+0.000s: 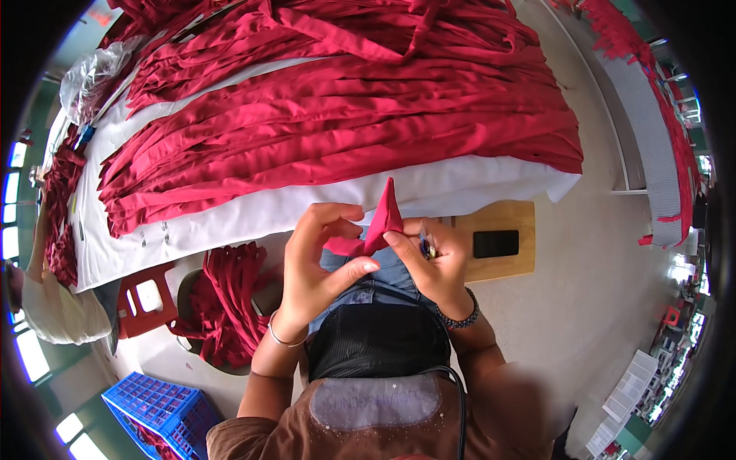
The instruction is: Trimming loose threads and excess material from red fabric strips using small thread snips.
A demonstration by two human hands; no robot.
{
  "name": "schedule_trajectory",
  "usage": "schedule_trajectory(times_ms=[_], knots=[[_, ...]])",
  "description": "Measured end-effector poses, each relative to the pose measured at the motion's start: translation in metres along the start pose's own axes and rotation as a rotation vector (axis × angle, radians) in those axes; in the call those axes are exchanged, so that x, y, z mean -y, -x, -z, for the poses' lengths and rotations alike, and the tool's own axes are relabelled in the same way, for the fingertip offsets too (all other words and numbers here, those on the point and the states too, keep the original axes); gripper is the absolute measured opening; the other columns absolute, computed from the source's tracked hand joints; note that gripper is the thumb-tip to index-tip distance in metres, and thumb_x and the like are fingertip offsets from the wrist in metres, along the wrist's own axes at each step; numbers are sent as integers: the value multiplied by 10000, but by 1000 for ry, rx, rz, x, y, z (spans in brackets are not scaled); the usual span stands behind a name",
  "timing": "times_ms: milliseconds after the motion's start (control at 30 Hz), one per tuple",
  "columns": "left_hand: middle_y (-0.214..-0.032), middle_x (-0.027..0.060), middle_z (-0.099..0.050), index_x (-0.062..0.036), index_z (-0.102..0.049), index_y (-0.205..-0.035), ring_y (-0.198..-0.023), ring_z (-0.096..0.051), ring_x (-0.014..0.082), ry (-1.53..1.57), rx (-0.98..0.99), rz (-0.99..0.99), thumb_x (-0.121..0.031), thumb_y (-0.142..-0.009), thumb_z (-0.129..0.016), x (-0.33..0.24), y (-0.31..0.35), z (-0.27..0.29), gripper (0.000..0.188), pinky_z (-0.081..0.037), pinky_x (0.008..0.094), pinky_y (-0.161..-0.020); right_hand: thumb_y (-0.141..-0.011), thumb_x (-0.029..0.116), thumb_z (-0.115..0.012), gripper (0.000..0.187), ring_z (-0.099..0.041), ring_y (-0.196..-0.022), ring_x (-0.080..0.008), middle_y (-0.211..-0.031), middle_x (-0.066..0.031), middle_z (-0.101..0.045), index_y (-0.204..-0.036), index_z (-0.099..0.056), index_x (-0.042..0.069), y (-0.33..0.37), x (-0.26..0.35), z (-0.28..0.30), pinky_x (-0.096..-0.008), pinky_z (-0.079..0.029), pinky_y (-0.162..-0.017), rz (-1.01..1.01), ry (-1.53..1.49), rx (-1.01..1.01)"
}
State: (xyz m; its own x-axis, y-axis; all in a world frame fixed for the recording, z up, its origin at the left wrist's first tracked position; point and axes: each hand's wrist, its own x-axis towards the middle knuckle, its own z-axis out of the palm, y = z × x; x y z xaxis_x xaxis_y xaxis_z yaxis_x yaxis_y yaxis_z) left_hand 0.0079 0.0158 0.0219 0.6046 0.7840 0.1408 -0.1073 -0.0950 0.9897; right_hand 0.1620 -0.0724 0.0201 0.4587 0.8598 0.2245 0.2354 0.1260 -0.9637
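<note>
My right hand (pixel 438 257) pinches a red fabric strip (pixel 385 220) between thumb and fingers, and the strip's pointed end stands up. A small shiny object (pixel 427 245) with a yellowish part is tucked in the same hand; its kind is too small to tell. Beside the strip, my left hand (pixel 316 257) is open, thumb and curved fingers spread apart. The strip's lower part runs behind the left fingertips, partly hidden. Just beyond both hands, many long red fabric strips (pixel 337 130) lie heaped on a table with a white cloth (pixel 268 215).
A phone (pixel 496 244) lies on a wooden stool (pixel 521 264) to the right. At the left are a tub of red strips (pixel 230 307), a red plastic stool (pixel 146 300), a blue crate (pixel 157 402) and a clear plastic bag (pixel 96 77). Another person's sleeve (pixel 61 307) shows far left.
</note>
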Motion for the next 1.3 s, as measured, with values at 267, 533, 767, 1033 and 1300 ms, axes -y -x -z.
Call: schedule_trajectory(times_ms=[267,533,767,1033,1300], knots=[[-948,92,-581,35,-618,-964,-830,-606,156,-37,-28,-104,26,-752,-743,-13,-9,-9,247,-506,267,-748,-807,54,-705,103,-434,-495,-52,-602,-38,-569,-893,-676,5,3,7,-1,-226,-338,-455,51,85,102],[-898,69,-584,20,-660,-915,-815,-580,122,92,-17,41,70,-776,-707,-11,-6,-5,155,-473,229,-706,-788,106,-755,147,-322,-484,10,-719,32,-641,-889,-681,29,0,3,0,-187,-231,-443,18,-40,25],[-888,47,-562,27,-644,-897,-829,-550,112,317,78,208,38,-821,-676,-9,-7,-2,83,-439,238,-756,-813,60,-715,62,-349,-498,-9,-609,36,-562,-829,-667,24,-2,-3,3,-198,-262,-454,-59,-77,26],[-899,28,-519,14,-616,-937,-791,-462,98,586,203,267,-96,-903,-616,2,-10,1,115,-382,224,-709,-787,44,-729,82,-393,-495,-21,-614,14,-566,-814,-652,32,-1,8,-6,-202,-293,-453,71,84,-41],[-952,40,-530,21,-610,-957,-863,-514,105,473,116,215,-12,-904,-591,-5,-6,-11,65,-422,233,-776,-758,-10,-712,200,-506,-582,-85,-891,-70,-587,-942,-644,27,7,3,-16,-217,-390,-487,313,284,-175]])
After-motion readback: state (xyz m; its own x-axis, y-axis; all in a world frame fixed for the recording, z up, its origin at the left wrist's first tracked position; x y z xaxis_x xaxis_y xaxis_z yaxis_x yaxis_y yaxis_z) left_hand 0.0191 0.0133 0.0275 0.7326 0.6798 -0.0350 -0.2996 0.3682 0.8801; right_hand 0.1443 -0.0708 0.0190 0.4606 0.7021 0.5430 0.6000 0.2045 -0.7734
